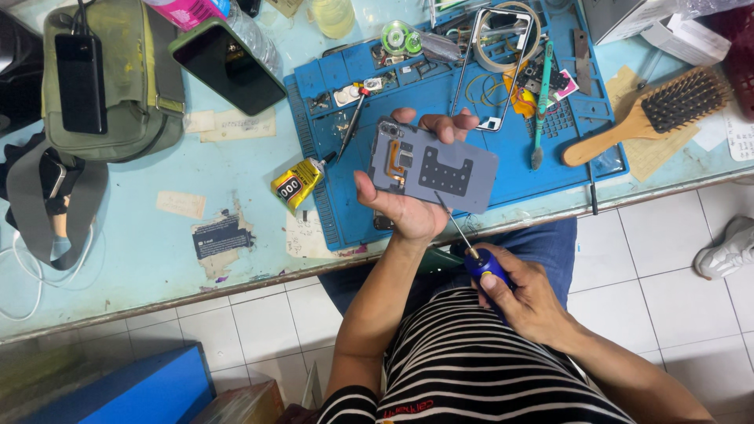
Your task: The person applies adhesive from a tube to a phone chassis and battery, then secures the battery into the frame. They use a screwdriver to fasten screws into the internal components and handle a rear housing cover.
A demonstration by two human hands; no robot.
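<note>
A person in a black-and-white striped shirt (471, 369) sits at a pale blue bench (141, 235) with an opened phone (433, 166) raised in the left hand (408, 206), just above the near edge of a blue work mat (330, 157). The phone lies back-up across the palm, thumb on one short edge and fingers (444, 123) curled over the far long edge, a hold that appears meant to keep the exposed grey inner plate level and facing the eyes. The right hand (528, 302), lower and close to the body, is closed around the blue handle of a slim screwdriver (471, 247); its thin shaft slants up so the tip meets the lower edge of the phone, the low grip seemingly leaving the view of the plate unblocked.

The mat holds loose parts in its moulded trays, among them small rolls of green tape (402, 38), a coil of flat cable, a green-handled brush (540, 102) and a second driver lying aslant. A yellow glue tube (298, 184) rests at the mat's left edge. To the left on the bench stand a dark phone (228, 67) face-up and an olive bag (118, 78) with a black power bank on top; to the right lies a wooden hairbrush (644, 118). The bench's surface is worn, with peeled stickers and paper scraps. Below it the floor is white tile (660, 251), with a white shoe (726, 251) at the right edge.
</note>
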